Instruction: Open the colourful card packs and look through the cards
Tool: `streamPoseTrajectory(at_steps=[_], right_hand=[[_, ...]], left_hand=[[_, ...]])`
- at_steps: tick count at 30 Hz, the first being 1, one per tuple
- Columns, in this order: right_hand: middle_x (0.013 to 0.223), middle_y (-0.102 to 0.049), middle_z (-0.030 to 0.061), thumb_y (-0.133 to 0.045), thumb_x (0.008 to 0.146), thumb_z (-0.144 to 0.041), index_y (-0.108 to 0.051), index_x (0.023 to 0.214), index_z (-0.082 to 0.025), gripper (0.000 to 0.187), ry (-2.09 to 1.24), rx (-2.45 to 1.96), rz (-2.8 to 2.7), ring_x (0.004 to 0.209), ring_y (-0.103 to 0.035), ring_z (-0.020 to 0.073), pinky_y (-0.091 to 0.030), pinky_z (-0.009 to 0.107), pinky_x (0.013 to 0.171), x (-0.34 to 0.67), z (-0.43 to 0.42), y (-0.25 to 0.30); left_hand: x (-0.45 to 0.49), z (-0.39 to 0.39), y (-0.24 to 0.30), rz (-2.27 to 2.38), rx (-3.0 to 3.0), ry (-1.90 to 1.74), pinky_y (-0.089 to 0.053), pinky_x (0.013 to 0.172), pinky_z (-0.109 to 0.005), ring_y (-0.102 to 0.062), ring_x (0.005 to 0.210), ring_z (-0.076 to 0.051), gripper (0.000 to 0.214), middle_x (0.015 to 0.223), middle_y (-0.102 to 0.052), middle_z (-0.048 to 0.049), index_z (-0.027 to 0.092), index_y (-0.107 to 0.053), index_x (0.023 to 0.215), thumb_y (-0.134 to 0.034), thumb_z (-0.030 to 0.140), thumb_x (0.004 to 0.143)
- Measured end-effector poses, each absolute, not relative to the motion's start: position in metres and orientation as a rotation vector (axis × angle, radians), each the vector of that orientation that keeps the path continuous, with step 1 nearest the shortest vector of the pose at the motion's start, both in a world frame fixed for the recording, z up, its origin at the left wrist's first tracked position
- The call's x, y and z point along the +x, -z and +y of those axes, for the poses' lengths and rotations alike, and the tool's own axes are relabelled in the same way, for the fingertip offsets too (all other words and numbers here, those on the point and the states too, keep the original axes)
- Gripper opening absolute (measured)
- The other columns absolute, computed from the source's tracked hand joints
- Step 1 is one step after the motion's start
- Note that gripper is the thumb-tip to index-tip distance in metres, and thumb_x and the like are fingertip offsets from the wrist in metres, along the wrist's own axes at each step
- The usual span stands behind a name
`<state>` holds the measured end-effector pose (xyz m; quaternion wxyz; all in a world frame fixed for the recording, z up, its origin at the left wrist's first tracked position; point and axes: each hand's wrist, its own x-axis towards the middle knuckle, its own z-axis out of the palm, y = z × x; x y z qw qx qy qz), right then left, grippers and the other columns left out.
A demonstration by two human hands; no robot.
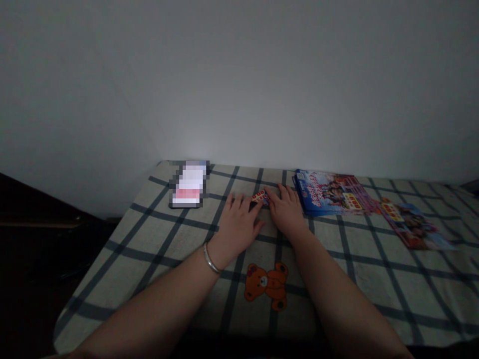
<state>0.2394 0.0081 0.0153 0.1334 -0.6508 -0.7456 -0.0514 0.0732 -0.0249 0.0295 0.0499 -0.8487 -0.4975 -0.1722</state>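
Observation:
My left hand (237, 222) and my right hand (286, 209) lie side by side on a checked cloth (168, 234), fingers stretched forward and flat. Between their fingertips sits a small colourful card or booklet (261, 197), mostly covered; both hands touch it. A silver bangle (210, 259) circles my left wrist. Just right of my right hand lies a blue picture book (329, 192).
A lit phone (189, 184) lies at the back left of the cloth. A second, reddish book (413, 223) lies further right. An orange bear print (267, 285) marks the cloth near me. A plain wall stands behind; the cloth's left edge drops into darkness.

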Motion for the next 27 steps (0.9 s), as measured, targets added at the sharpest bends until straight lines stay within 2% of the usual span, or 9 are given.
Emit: streamPoseTrajectory(at_steps=[11, 19, 23, 27], right_hand=[[0.145, -0.044, 0.0078, -0.04, 0.096, -0.032, -0.047, 0.137, -0.036, 0.042, 0.168, -1.892, -2.164, 0.133, -0.038, 0.0314, -0.032, 0.052, 0.106, 0.2391, 0.0073, -0.0163], [0.144, -0.045, 0.0082, -0.04, 0.096, -0.032, -0.048, 0.137, -0.035, 0.042, 0.153, -1.887, -2.143, 0.133, -0.038, 0.0312, -0.032, 0.053, 0.106, 0.239, 0.0083, -0.0174], [0.141, -0.049, 0.0082, -0.041, 0.095, -0.025, -0.05, 0.136, -0.027, 0.042, 0.064, -1.738, -2.27, 0.131, -0.041, 0.0259, -0.032, 0.048, 0.108, 0.2392, 0.0095, -0.0195], [0.141, -0.05, 0.0075, -0.046, 0.093, -0.026, -0.054, 0.133, -0.02, 0.041, -0.003, -1.584, -2.381, 0.13, -0.043, 0.023, -0.033, 0.043, 0.11, 0.2395, 0.01, -0.021]], left_hand=[[0.0747, -0.0246, -0.033, -1.583, -2.561, 0.49, -0.024, 0.11, -0.057, -0.045, 0.125, -0.032, 0.044, 0.129, -0.057, -0.0117, 0.015, -0.052, 0.13, -0.048, 0.032, 0.09], [0.0737, -0.0235, -0.035, -1.617, -2.563, 0.47, -0.025, 0.11, -0.056, -0.047, 0.122, -0.032, 0.044, 0.124, -0.059, -0.0154, 0.012, -0.054, 0.125, -0.051, 0.035, 0.088], [0.0712, -0.0206, -0.0347, -1.622, -2.586, 0.482, -0.03, 0.107, -0.055, -0.047, 0.122, -0.032, 0.043, 0.123, -0.059, -0.0144, 0.014, -0.055, 0.124, -0.054, 0.035, 0.086], [0.0695, -0.0203, -0.0328, -1.622, -2.566, 0.511, -0.03, 0.107, -0.054, -0.043, 0.126, -0.033, 0.042, 0.125, -0.058, -0.0138, 0.015, -0.056, 0.122, -0.054, 0.035, 0.086]])
